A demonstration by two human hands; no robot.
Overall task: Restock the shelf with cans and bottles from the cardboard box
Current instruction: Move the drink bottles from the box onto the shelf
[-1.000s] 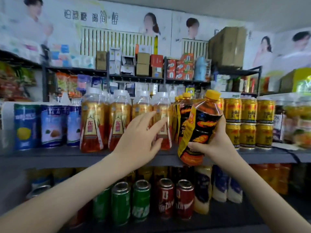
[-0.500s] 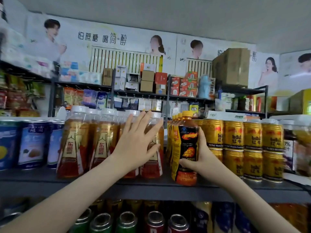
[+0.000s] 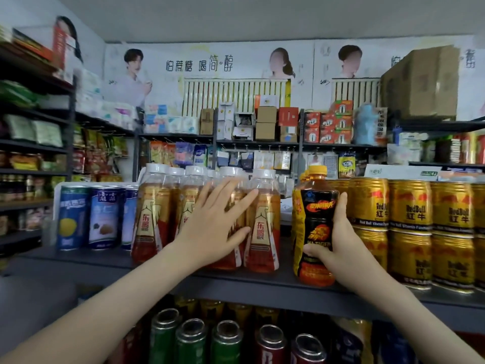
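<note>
Your right hand (image 3: 338, 248) clasps the black bottle (image 3: 316, 214), upright on the shelf (image 3: 262, 287) at 4 o'clock, while your left hand (image 3: 212, 227), flat and spread, presses the white-capped bottles (image 3: 262, 214) at its 9 o'clock.

Both bare forearms are raised from the lower corners of the view and angled inward toward the yellow-capped bottle (image 3: 316, 227). The right hand (image 3: 338, 245) is wrapped round that bottle's lower right side. The thumb is laid low across the front of the label, the index finger is stretched straight up along the bottle's right edge, and the other fingers are hidden behind it. The right wrist is set just below and right of the bottle's base. The left hand (image 3: 215, 227) is placed left of the bottle, level with its middle and apart from it, with its back turned to the camera. Its fingers are straightened and fanned, and the palm is laid flat against the white-capped bottles (image 3: 262, 224). The left wrist is set lower and further left, in line with its forearm.
</note>
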